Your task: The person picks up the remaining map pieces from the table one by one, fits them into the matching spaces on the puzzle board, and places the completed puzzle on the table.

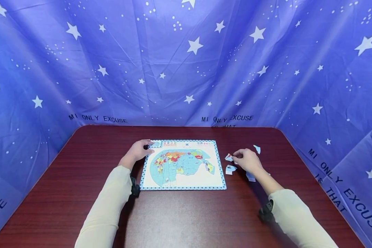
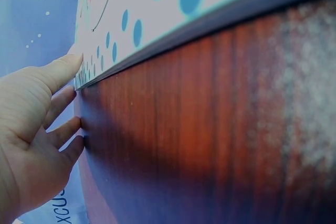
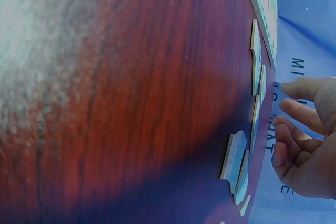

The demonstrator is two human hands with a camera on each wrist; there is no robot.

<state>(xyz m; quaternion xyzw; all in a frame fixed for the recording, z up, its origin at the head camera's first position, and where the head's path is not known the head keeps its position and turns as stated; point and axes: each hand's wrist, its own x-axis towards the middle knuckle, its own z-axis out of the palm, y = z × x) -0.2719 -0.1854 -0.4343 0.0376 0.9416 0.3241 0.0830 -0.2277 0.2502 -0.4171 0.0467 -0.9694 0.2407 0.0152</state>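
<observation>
A world-map jigsaw board (image 1: 201, 179) with a blue dotted border lies on the table, part of its map filled and a white area bare at lower right. My left hand (image 1: 138, 151) rests at its upper left corner, thumb on the border and other fingers spread along the edge, as the left wrist view also shows (image 2: 37, 124). Right of the board, my right hand (image 1: 248, 160) hovers over loose pieces, its fingertips right at a red, white and blue jigsaw piece (image 1: 228, 157). In the right wrist view, thumb and forefinger stand apart with nothing visible between them.
Another loose piece (image 1: 230, 169) lies nearer the front, one (image 1: 257, 149) farther back, and one (image 1: 250, 177) partly under the right wrist. The dark red wooden table (image 1: 179, 217) meets a blue star-printed curtain (image 1: 173, 69) behind and at both sides.
</observation>
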